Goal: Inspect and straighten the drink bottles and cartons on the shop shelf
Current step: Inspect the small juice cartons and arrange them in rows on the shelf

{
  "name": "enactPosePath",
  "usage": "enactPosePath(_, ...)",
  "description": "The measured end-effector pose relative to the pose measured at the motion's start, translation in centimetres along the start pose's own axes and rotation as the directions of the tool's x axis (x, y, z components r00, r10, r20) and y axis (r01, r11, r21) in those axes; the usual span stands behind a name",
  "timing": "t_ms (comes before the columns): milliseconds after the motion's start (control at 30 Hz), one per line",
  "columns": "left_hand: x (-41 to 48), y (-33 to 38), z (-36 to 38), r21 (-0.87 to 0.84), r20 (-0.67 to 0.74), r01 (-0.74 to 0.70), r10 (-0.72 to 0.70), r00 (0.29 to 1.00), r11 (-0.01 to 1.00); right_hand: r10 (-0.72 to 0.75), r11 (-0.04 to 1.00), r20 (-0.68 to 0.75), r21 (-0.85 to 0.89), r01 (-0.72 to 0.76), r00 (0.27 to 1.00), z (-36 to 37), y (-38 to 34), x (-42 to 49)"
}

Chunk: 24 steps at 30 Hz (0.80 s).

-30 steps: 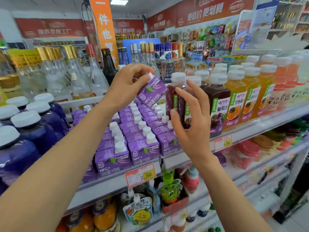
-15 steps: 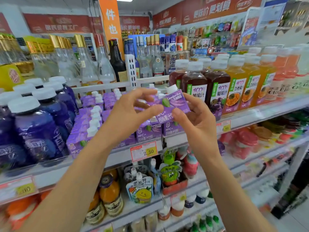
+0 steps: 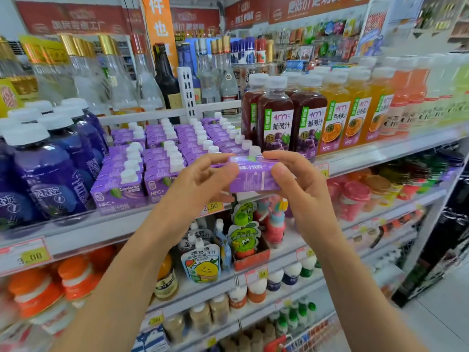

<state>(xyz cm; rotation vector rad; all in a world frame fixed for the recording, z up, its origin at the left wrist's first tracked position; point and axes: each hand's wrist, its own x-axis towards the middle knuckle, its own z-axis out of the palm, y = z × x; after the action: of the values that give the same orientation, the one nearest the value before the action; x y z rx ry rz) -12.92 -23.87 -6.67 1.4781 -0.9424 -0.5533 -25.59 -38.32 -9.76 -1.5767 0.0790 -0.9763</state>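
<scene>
small purple cardboard juice carton (image 3: 253,177), lying on its side in the air just in front of the upper shelf's front edge (image 3: 101,229); both hands hold it. left hand (image 3: 200,184) pinches the carton's left end between thumb and curled fingers; right hand (image 3: 302,184) grips the right end, thumb on the near face and fingers curled over the top. print on the held carton is too blurred to read.

behind the hands, rows of matching purple cartons (image 3: 162,153) with white screw caps stand upright on the shelf; the front ones read "nfc+", and the hands and held carton hide the right end of the front row. to the right, touching that block, stand dark grape juice bottles (image 3: 275,115) with white caps, labelled "100%" and "葡萄汁"; beside them are yellow-orange juice bottles (image 3: 335,115) labelled "百香果" and "nfc". to the left stand deep blue plastic bottles (image 3: 48,168) with white caps.

a white perforated plastic divider (image 3: 187,90) rises behind the cartons, with clear glass bottles with gold caps (image 3: 111,72) and a dark glass bottle (image 3: 165,72) beyond it. a shelf price tag (image 3: 212,206), partly covered by the left hand, reads "2.50"; a yellow price tag (image 3: 31,255) further left reads "3.00". on the shelf below stands a white drink pouch with a yellow cartoon fruit (image 3: 201,262)
</scene>
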Motion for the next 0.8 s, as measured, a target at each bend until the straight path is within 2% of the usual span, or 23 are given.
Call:
enactPosePath(100,-1.0,-0.3,0.9,0.050,-0.041,-0.040,0.042,0.998,0.998,0.069,0.998,-0.042,0.005,-0.069,0.997,0.0,0.1,-0.3)
enactPosePath(233,-1.3,-0.4,1.0,0.011,-0.117,-0.034,0.035,0.993,0.999,0.160,0.987,0.161,-0.058,-0.153,0.974,-1.2,0.2,-1.1)
enactPosePath(300,-1.5,-0.4,0.9,-0.023,-0.129,-0.006,0.003,0.992,1.000,0.153,0.988,0.222,-0.038,-0.148,0.963,-1.7,0.3,-1.5)
enactPosePath(467,-2.2,-0.5,1.3,-0.048,-0.085,0.078,-0.082,0.993,0.996,0.064,0.997,0.128,-0.059,-0.057,0.990,-1.6,0.6,-1.4)
enactPosePath(567,-2.6,-0.3,1.5,-0.104,-0.017,0.153,-0.156,0.988,0.983,0.022,0.998,0.135,-0.055,-0.015,0.991,-1.8,0.5,-1.4)
enactPosePath(700,-2.9,-0.4,1.4,-0.135,-0.076,0.042,-0.052,0.996,0.990,0.071,0.997,0.221,-0.006,-0.072,0.973,-1.8,-0.4,-1.8)
enactPosePath(800,-3.0,-0.3,1.1,-0.070,-0.079,0.000,-0.005,0.997,0.998,0.056,0.997,0.191,0.043,-0.066,0.980,-1.2,-0.7,-1.9)
